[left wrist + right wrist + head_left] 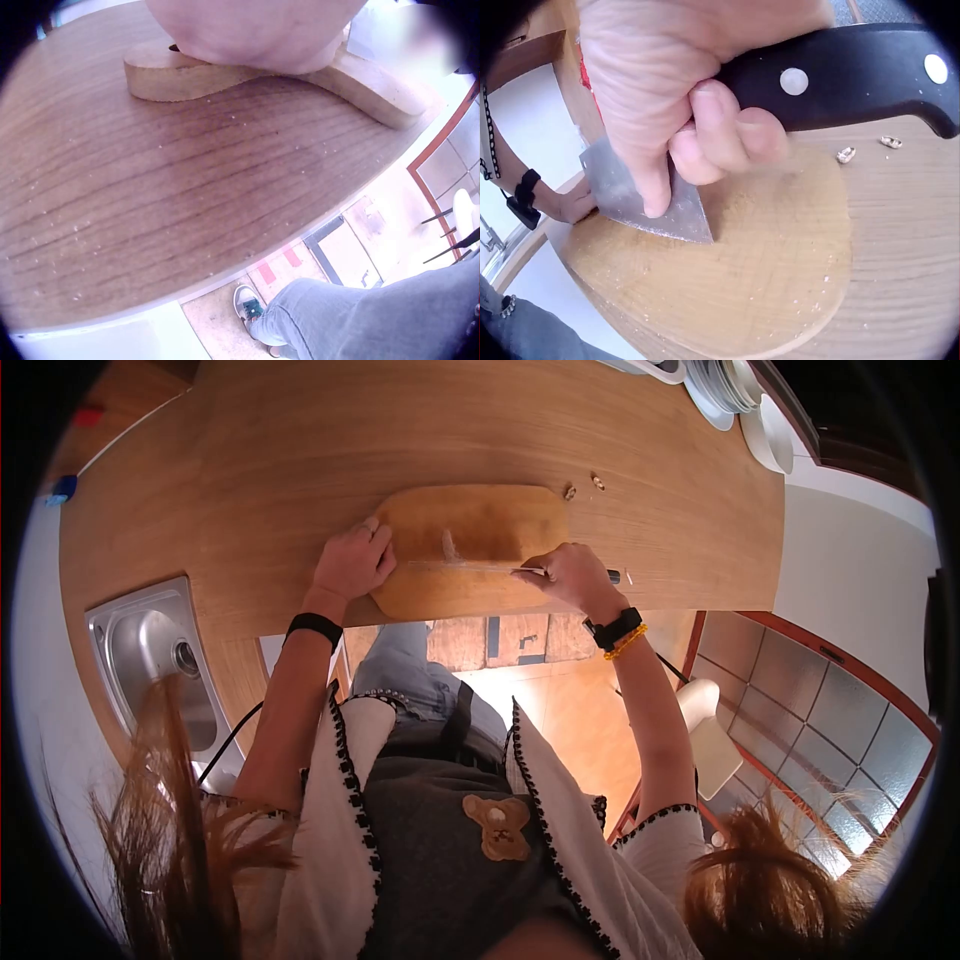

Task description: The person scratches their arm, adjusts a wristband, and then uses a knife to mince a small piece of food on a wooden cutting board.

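Note:
A wooden cutting board (420, 510) lies on the counter. My left hand (352, 565) grips the board's left end, whose curved edge (187, 81) shows beneath that hand in the left wrist view. In my right hand (575, 578) is a kitchen knife with a riveted black handle (840, 79). Thumb and fingers pinch the broad metal blade (622, 184) near the handle. The blade lies low over the board, its edge toward the wood and its tip pointing left. A pale smear of crumbs (449, 545) sits on the board beyond the blade.
Two small gold-coloured pieces (846, 155) lie on the counter (270, 460) beyond the board's right end. A steel sink (150, 650) is at the left. Stacked plates (722, 390) and a white bowl (768, 435) stand at the far right. Fine crumbs dot the counter.

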Motion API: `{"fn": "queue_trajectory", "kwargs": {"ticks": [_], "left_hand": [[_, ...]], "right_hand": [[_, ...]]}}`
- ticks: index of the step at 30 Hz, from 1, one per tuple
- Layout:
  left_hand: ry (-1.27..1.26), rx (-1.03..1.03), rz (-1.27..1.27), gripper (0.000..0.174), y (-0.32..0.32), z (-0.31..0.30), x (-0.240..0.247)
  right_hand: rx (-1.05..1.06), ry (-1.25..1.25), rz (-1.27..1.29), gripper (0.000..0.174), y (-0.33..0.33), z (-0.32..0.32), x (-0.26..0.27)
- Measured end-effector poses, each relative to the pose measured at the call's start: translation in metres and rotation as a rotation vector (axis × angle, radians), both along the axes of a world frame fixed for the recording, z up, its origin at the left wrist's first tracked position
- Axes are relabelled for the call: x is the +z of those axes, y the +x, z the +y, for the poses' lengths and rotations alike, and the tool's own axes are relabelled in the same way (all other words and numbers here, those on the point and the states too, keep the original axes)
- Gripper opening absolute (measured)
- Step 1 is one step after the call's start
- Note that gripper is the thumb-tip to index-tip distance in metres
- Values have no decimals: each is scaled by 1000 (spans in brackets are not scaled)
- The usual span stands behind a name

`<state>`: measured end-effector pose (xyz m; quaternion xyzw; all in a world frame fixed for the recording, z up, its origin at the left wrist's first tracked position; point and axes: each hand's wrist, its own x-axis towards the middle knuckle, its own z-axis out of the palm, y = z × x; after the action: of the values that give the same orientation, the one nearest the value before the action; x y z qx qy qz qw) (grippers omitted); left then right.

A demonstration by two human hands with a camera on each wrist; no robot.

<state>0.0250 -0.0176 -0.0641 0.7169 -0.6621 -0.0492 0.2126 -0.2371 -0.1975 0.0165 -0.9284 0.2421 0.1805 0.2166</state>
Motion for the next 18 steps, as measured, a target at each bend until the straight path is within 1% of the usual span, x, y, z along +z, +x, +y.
{"fn": "queue_trajectory", "kwargs": {"ticks": [2,4,6,8,9,11,12,14,15,16,18], "left_hand": [[14,3,-2,12,0,1,-1],[-16,21,2,13,-2,1,-3],[-13,13,5,13,-1,1,-4],[-11,6,5,13,0,1,-4],[-13,5,9,13,0,1,-4],[-15,4,13,13,0,1,-4],[-11,2,13,13,0,2,-3],[-12,-3,15,13,-1,1,-1],[-12,-4,0,13,0,1,-1],[-10,-1,-17,13,1,1,-1],[-48,10,1,12,0,1,-2]], "right_hand": [[-4,39,13,32,0,5,4],[55,134,17,37,-2,15,2],[86,138,35,39,0,23,-3],[166,74,173,41,5,25,-4],[167,74,173,41,6,23,-3],[59,77,146,36,10,13,0],[59,76,147,36,9,8,-4],[47,-8,23,36,3,-1,-10],[31,7,-50,33,4,-3,-6],[35,3,-52,33,5,-3,-2],[-105,79,-121,30,7,-3,4]]}}
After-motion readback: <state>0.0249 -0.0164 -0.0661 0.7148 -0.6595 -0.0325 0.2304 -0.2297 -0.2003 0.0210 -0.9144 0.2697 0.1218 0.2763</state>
